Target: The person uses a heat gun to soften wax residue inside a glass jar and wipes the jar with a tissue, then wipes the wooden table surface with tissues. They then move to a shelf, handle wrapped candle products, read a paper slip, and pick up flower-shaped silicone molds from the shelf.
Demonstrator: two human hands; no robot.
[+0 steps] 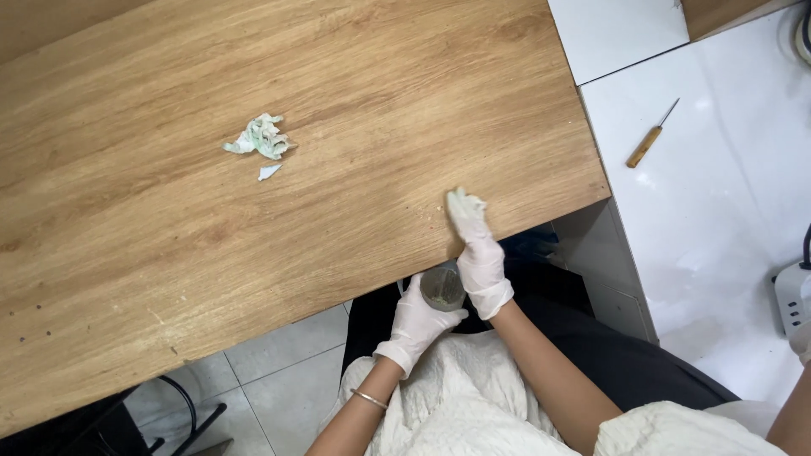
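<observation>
1. While the right hand point(480, 257), in a white glove, lies stretched over the near edge of the wooden counter point(253, 253), its fingers press a small white wad of tissue point(463, 203) flat on the wood.
2. Just below that edge, the left hand point(418, 321), also gloved, is curled around a small round cup point(442, 289), held upright and touching the right wrist.
3. That cup looks clear or pale, with a greenish-grey, speckled inside; what fills it cannot be told.
4. Well apart, farther up the counter, lies a crumpled tissue point(259, 138) stained pale green, with a torn scrap point(269, 171) just beside it.
5. A wooden-handled pointed tool point(650, 138) rests on the white surface point(718, 186) to the right.
</observation>
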